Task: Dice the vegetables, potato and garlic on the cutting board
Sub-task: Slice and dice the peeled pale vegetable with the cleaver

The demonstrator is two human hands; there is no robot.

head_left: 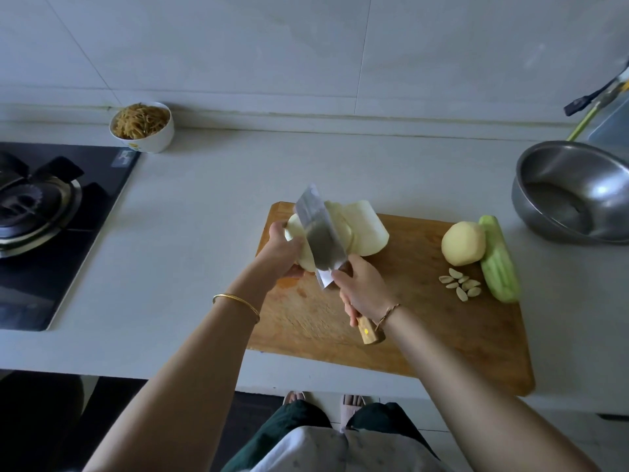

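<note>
1. Your left hand [284, 248] curls its fingers on the pale peeled gourd [366, 229], which lies crosswise at the far-left corner of the wooden cutting board [425, 328].
2. Your right hand [362, 287] clamps the handle of the steel cleaver [320, 238]; its blade tilts over the gourd, just right of those fingers.
3. The round yellow potato [463, 244], garlic cloves [460, 284] and long green squash [499, 258] lie whole at the right edge.

- The board [425, 335] lies on the counter [204, 233], right of the stove [61, 233].
- Gourd pieces [369, 229] sit at the board's far left corner, with the knife [318, 229] over them.
- The potato [463, 244] sits far right on the board, just left of the cucumber [500, 264].
- Garlic [461, 285] lies near the potato, on its near side.
- A basin [575, 192] stands right of the board, farther back.
- A bowl [143, 129] stands at the stove's far right corner.
</note>
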